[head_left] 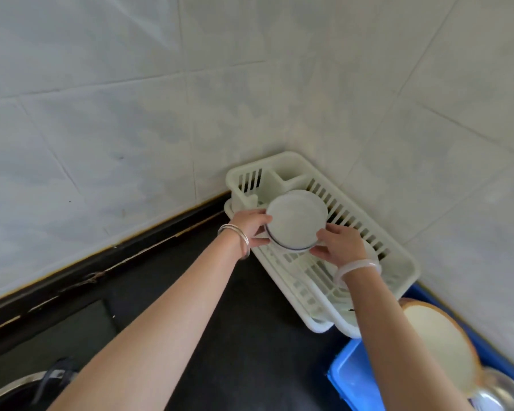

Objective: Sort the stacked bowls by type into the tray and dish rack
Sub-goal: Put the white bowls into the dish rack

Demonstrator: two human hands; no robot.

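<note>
A white bowl with a dark rim line is tilted over the white plastic dish rack in the wall corner. My left hand grips its left edge and my right hand grips its right edge. Another white bowl edge shows just behind it in the rack. At the lower right a blue tray holds a cream bowl with a brown outside and a metal bowl.
The black counter runs along tiled walls. A metal pot rim sits at the bottom left. The rack has a cutlery compartment at its far end.
</note>
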